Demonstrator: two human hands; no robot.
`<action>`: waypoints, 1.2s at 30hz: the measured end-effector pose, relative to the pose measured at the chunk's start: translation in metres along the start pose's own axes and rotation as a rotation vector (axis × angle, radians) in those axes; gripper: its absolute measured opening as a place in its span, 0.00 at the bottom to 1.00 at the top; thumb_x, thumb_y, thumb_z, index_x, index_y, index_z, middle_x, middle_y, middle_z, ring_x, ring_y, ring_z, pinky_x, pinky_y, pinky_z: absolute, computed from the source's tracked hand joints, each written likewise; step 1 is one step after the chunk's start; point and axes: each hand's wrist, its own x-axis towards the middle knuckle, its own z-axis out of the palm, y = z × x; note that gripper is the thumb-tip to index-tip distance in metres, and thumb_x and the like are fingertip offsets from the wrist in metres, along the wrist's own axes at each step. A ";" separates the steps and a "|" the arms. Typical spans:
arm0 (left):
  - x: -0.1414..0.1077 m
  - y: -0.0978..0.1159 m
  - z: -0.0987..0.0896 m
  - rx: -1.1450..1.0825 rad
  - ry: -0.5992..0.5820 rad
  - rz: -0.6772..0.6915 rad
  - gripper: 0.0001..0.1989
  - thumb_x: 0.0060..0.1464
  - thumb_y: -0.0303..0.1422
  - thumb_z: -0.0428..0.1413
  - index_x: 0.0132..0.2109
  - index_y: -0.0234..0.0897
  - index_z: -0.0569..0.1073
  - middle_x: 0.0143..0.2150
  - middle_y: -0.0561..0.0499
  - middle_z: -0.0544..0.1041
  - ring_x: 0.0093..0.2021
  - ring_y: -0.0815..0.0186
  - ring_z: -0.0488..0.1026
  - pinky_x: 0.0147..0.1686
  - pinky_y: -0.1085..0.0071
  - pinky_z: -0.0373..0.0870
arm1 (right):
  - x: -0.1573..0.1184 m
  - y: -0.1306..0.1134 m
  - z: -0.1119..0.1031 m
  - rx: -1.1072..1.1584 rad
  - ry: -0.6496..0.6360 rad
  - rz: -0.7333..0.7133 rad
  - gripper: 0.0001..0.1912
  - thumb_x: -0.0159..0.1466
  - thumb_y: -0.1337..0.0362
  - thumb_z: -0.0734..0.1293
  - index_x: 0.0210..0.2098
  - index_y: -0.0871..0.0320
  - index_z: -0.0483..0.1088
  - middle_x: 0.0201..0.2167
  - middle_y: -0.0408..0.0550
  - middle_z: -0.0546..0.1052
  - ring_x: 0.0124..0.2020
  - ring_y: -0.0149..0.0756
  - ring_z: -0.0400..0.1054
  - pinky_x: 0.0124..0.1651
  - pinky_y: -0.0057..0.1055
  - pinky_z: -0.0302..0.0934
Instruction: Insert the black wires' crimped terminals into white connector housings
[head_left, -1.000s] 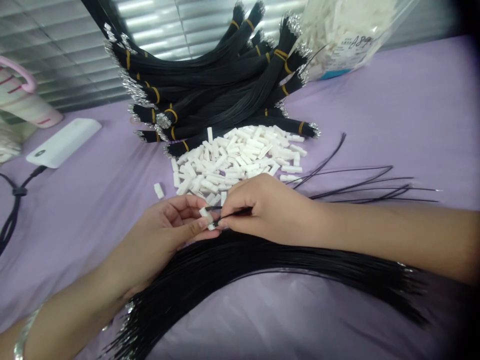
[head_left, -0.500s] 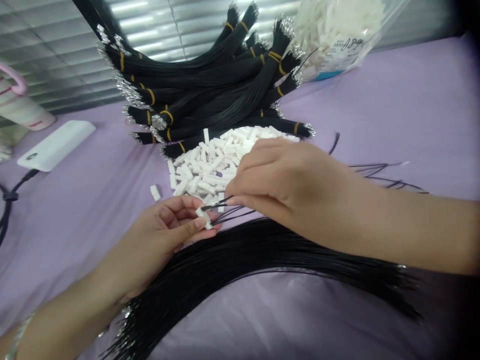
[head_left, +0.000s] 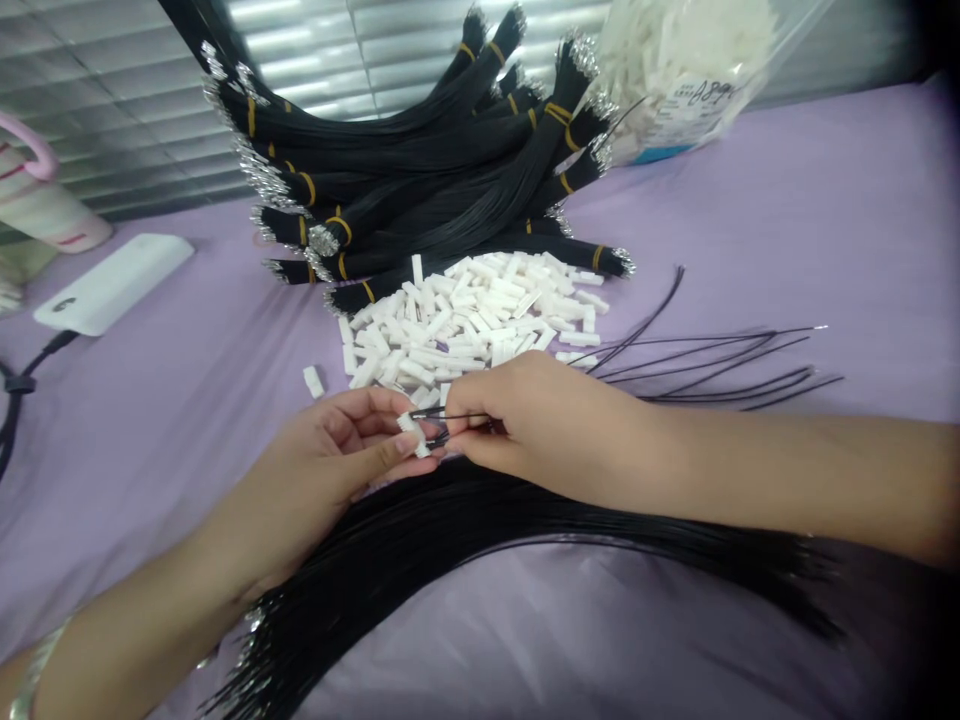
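Between the thumb and fingers of my left hand [head_left: 352,440] is a small white connector housing [head_left: 414,436]. Thin black wires [head_left: 697,375] run from its right side, under my right hand, and fan out beyond it on the cloth. My right hand [head_left: 525,410] pinches black wire close to the housing; its fingertips hide the exact grip. Below both hands lies a thick loose bundle of black wires [head_left: 525,505] with silvery terminals at its ends. Just behind my hands spreads a heap of white connector housings [head_left: 450,325].
Banded bundles of black wire [head_left: 420,165] are stacked behind the heap, before window blinds [head_left: 300,50]. A clear bag of white parts [head_left: 686,85] stands at back right. To the left are a white power bank [head_left: 112,285] with a cable and a pink-handled tumbler [head_left: 52,205].
My right hand has moved down and closer to the housing, uncovering more of the heap and the wires behind it. My left hand still holds the housing in nearly the same place.
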 end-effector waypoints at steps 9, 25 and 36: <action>0.001 -0.001 -0.001 -0.005 -0.019 0.014 0.14 0.45 0.29 0.64 0.40 0.37 0.71 0.36 0.52 0.77 0.36 0.69 0.77 0.38 0.79 0.74 | 0.000 0.001 0.000 -0.072 0.022 -0.085 0.07 0.60 0.67 0.63 0.27 0.62 0.71 0.22 0.41 0.70 0.23 0.24 0.58 0.27 0.24 0.45; 0.000 -0.002 -0.001 0.005 -0.033 0.011 0.15 0.44 0.30 0.65 0.40 0.35 0.70 0.33 0.53 0.75 0.36 0.67 0.76 0.38 0.77 0.74 | -0.001 0.002 0.001 -0.093 -0.004 -0.078 0.08 0.60 0.67 0.62 0.29 0.60 0.72 0.24 0.42 0.73 0.26 0.26 0.63 0.28 0.25 0.46; 0.000 -0.001 0.000 0.045 -0.041 0.038 0.14 0.45 0.30 0.64 0.39 0.34 0.69 0.36 0.51 0.76 0.37 0.68 0.76 0.39 0.77 0.73 | 0.000 0.004 -0.001 -0.140 -0.028 -0.164 0.07 0.61 0.67 0.61 0.30 0.62 0.69 0.24 0.43 0.71 0.24 0.25 0.61 0.27 0.24 0.46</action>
